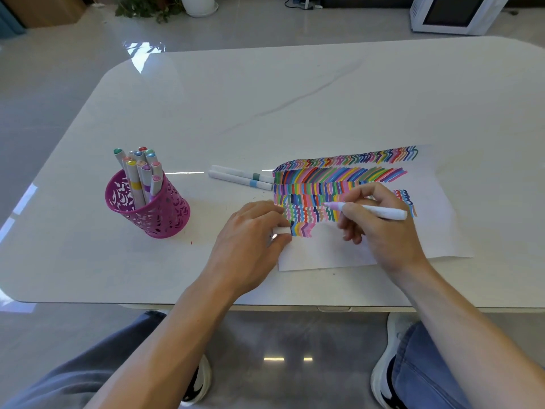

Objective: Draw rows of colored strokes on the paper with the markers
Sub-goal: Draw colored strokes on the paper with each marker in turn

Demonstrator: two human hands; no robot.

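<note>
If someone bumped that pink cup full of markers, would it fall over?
Probably fairly easily: the pink cup already leans, and its markers stick up well above the rim, making it top-heavy. The glossy table might let it slide first.

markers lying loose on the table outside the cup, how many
2, side by side on the table just left of the paper: one with a grey-green band, one with a light blue band. None seem hidden.

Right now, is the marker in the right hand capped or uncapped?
Uncapped: the marker in the right hand shows a bare pink tip; the left hand holds a white cap.
</note>
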